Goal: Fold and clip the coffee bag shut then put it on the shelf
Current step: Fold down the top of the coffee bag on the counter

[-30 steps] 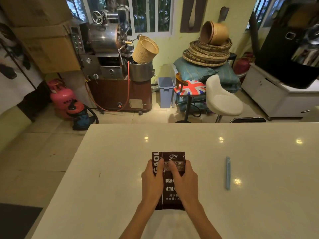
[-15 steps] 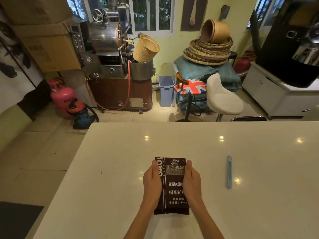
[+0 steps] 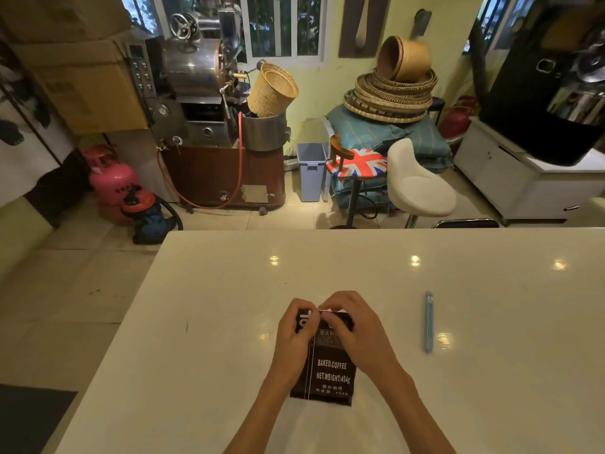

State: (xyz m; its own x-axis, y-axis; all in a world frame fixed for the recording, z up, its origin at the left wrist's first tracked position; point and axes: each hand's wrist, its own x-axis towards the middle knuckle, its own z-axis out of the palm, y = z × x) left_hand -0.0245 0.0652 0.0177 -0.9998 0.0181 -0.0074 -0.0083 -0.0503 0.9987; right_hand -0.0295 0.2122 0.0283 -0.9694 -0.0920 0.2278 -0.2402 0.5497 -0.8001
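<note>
Head view: glossy white table (image 3: pixel 229 322), tiled floor (image 3: pixel 65 290)

Coffee bag (image 3: pixel 330 371): dark brown film, slight sheen, white print, creased where the left hand (image 3: pixel 294 335) and right hand (image 3: pixel 357 335) pinch its top. Table (image 3: pixel 229 322): white, smooth, glossy, mirrors ceiling lights. Clip (image 3: pixel 429 321): pale blue plastic, matt. Roaster drum (image 3: pixel 193 67): polished metal, reflective. Baskets (image 3: pixel 393 96): woven cane, rough. Cardboard boxes (image 3: pixel 88 90): matt brown paperboard. Bin (image 3: pixel 311 172): grey-blue plastic.
</note>
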